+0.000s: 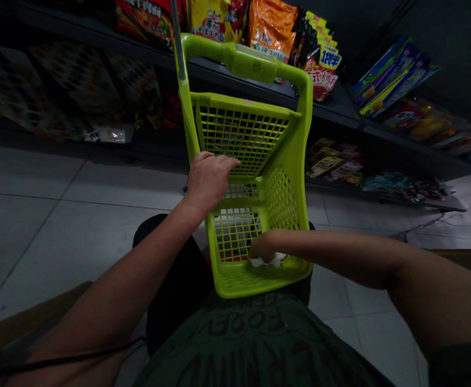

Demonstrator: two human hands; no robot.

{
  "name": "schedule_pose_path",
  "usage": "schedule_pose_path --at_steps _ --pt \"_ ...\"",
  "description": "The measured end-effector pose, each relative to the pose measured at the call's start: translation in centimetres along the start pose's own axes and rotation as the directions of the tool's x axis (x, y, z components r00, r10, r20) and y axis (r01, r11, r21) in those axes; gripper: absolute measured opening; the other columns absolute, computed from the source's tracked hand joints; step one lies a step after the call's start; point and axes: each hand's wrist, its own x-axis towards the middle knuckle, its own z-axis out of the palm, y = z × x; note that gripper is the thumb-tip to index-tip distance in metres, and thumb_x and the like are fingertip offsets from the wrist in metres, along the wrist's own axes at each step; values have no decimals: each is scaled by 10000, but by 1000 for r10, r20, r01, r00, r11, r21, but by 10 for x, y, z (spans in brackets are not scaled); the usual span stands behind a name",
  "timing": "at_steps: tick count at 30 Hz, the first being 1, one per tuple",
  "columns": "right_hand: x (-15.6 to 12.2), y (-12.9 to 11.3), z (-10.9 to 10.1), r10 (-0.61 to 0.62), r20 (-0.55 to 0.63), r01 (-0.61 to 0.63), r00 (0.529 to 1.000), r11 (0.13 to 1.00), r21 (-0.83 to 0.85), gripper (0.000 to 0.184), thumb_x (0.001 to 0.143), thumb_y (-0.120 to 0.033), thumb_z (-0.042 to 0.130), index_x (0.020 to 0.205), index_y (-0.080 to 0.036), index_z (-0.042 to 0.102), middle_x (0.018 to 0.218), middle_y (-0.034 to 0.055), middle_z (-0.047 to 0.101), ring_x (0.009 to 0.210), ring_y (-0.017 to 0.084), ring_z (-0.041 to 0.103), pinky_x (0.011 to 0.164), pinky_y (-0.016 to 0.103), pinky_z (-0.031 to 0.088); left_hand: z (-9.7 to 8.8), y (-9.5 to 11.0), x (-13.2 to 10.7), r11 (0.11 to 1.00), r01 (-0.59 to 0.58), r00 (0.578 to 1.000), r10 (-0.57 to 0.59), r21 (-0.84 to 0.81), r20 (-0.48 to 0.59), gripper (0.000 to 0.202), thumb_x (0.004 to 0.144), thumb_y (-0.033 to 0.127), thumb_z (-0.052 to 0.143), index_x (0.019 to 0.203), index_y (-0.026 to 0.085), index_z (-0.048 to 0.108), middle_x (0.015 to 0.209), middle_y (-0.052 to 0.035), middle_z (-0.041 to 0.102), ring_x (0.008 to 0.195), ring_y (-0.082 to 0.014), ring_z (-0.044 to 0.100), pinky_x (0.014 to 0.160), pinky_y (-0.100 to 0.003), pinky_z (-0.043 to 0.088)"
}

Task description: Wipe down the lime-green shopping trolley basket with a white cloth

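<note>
A lime-green plastic shopping basket (pixel 295 161) with a tall handle stands tilted against my lap. My left hand (pixel 209 180) grips its left rim, fingers curled over the edge. Inside the basket, my right hand (pixel 262 250) presses a crumpled white cloth or tissue (pixel 271 262) against the inner wall near the bottom. The fingers of that hand are closed round the cloth and mostly hidden.
Dark store shelves run across the back, holding snack packets (pixel 271 27) up top and boxed goods (pixel 389 75) at the right. More packets lie on the low shelf (pixel 336 164). A grey tiled floor (pixel 58 215) spreads to the left. A thin metal pole (pixel 178 37) rises beside the basket handle.
</note>
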Motion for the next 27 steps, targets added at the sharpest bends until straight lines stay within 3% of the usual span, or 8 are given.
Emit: schedule_pose_path --at_steps 5,7,10,13,16,20,24,27 --pt "-13 -51 -14 -188 -282 237 941 959 152 440 825 -263 685 1239 -122 640 1079 100 727 867 188 671 716 246 484 -1 -3 2 999 34 999 -33 -1 36 372 931 88 445 1146 256 697 1090 -56 783 968 -231 694 1016 -463 427" --pt "-30 -52 -11 -190 -260 228 947 966 122 416 851 -234 665 1254 -133 641 1097 107 729 884 195 678 734 257 482 -2 -3 2 999 37 998 -37 0 47 374 932 95 438 1139 261 702 1085 -50 781 970 -229 694 1024 -462 416" --pt "-58 -33 -1 -6 -49 4 999 999 -48 328 799 -71 647 1108 -149 723 1020 105 753 870 220 694 733 288 483 -1 -3 2 999 32 998 -32 -1 55 383 931 100 431 1138 276 701 1090 -35 777 977 -219 687 1034 -458 404" --pt "-72 -24 0 214 17 -206 977 956 -208 309 758 12 637 997 -140 761 995 131 762 892 259 702 748 323 488 1 -3 2 999 46 998 -45 -20 51 383 929 108 421 1124 276 705 1074 -39 775 978 -232 679 1043 -475 393" --pt "-69 -41 -8 -27 -54 23 998 997 -72 334 839 -52 635 1137 -177 724 1090 89 755 941 223 697 815 302 489 3 -5 2 998 61 997 -59 -26 47 380 925 113 422 1101 288 709 1046 -37 779 973 -240 675 1055 -485 391" --pt "-59 -62 -6 -276 -350 331 895 938 105 340 980 -192 548 1315 -176 598 1254 78 696 1077 167 663 918 243 477 2 -8 3 999 38 998 -37 -9 49 378 911 90 456 1121 291 697 1076 -35 781 979 -232 682 1043 -480 409" --pt "-67 -38 13 -34 -126 10 991 982 -189 261 906 -96 596 1119 -191 713 1143 101 730 1000 229 695 793 293 516 -1 -7 2 1000 -2 995 3 -9 97 388 904 61 475 1131 292 689 1106 -33 784 970 -228 699 1010 -484 422" --pt "-78 -13 1 180 -136 -223 974 861 -457 223 861 -39 601 919 -184 760 981 109 753 874 256 713 717 326 511 0 -3 1 1000 -28 992 27 1 124 371 913 61 483 1114 292 692 1096 -35 789 950 -225 708 972 -468 433"
